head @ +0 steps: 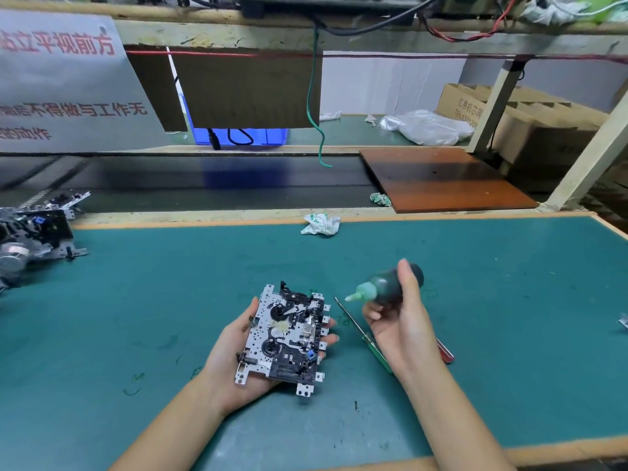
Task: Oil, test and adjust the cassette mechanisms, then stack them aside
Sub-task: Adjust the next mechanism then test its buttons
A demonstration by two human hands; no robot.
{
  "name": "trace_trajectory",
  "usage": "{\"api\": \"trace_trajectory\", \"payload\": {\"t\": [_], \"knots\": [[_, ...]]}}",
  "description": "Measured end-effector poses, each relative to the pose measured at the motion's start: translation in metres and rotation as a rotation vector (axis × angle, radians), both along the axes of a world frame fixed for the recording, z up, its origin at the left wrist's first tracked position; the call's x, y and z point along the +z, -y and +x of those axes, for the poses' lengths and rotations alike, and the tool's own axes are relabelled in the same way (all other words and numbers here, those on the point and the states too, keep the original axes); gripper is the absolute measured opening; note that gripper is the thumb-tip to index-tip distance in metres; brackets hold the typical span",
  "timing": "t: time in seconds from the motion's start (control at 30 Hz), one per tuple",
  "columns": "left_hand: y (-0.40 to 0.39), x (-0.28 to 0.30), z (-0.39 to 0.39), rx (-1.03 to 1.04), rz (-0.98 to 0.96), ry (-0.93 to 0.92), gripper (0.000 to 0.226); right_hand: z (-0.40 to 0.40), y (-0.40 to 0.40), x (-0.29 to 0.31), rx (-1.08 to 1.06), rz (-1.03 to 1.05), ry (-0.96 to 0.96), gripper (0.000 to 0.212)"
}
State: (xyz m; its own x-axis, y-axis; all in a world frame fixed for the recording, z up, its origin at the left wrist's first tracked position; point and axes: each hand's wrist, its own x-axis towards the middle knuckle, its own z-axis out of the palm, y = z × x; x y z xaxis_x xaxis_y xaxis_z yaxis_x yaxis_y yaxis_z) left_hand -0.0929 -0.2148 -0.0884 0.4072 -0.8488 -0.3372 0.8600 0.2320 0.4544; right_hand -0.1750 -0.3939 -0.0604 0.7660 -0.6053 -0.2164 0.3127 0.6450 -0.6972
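A silver and black cassette mechanism [285,336] lies face up in my left hand [231,365], above the middle of the green mat [509,317]. My fingers reach under it and show at its right edge, the thumb lies along its left side. My right hand [401,328] grips a dark green oil bottle [380,287] to the right of the mechanism. Its pale green nozzle points left toward the mechanism and stays apart from it.
A green-handled screwdriver [365,336] and a red-handled tool [445,351] lie on the mat under my right hand. Other cassette mechanisms [34,232] are heaped at the left edge. Crumpled paper [321,224] sits at the mat's far edge, a brown board [445,178] beyond it.
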Motion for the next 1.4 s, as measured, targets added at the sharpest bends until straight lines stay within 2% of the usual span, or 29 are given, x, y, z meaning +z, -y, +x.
{"api": "trace_trajectory", "payload": {"t": [0.17, 0.27, 0.57, 1.13, 1.3, 1.4], "knots": [[0.000, 0.000, -0.001, -0.015, 0.013, 0.005, 0.067, -0.001, -0.009, -0.010, -0.047, -0.354, -0.192, 0.041], [0.000, 0.002, -0.002, -0.009, 0.012, 0.003, 0.066, 0.000, -0.012, -0.012, -0.066, -0.435, -0.190, 0.022], [0.000, 0.002, -0.001, -0.016, 0.010, 0.013, 0.067, 0.000, -0.011, -0.014, -0.089, -0.515, -0.176, 0.019], [0.000, -0.001, 0.000, -0.010, 0.021, 0.033, 0.066, 0.001, -0.008, -0.017, -0.095, -0.495, -0.135, 0.014], [0.000, -0.002, 0.001, -0.007, 0.022, 0.038, 0.067, 0.001, -0.011, -0.015, -0.071, -0.530, -0.141, 0.036], [0.000, -0.002, 0.000, -0.002, 0.020, 0.043, 0.067, 0.000, -0.014, -0.013, -0.073, -0.553, -0.140, 0.037]]}}
